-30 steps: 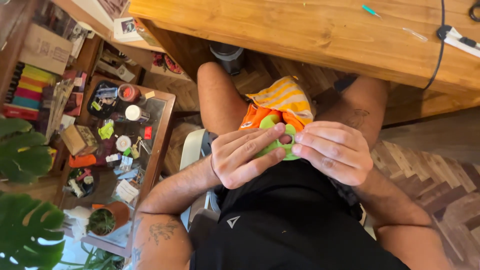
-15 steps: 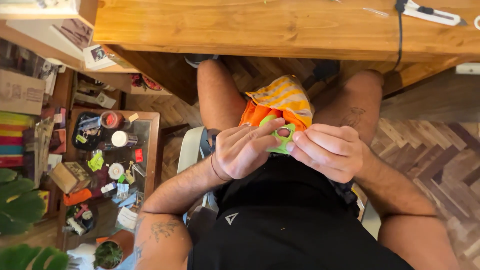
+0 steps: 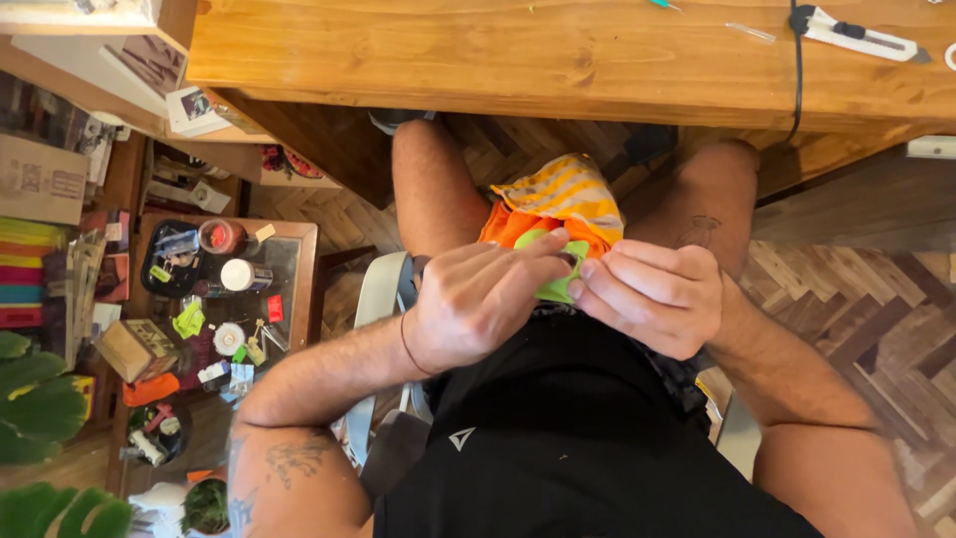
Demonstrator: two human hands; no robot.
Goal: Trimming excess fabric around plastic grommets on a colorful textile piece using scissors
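Observation:
I sit on a chair and look down at my lap. My left hand [image 3: 483, 299] and my right hand [image 3: 647, 294] meet in front of my black shirt, and both pinch a small light-green piece [image 3: 561, 267] between fingertips and thumbs. Most of that piece is hidden by my fingers. Just beyond it, between my knees, lies an orange cloth with a yellow-and-white striped part [image 3: 558, 204].
A wooden desk [image 3: 498, 55] spans the top, with a utility knife [image 3: 861, 35] and a black cable [image 3: 797, 70] on it. At the left stands a low glass-topped table [image 3: 289, 274] crowded with small jars and items. Green plant leaves [image 3: 35, 408] fill the lower left. Parquet floor lies at the right.
The camera view has shifted, so the desk fills more of the top. My hands stay together on the green piece, with the fingers slightly rearranged.

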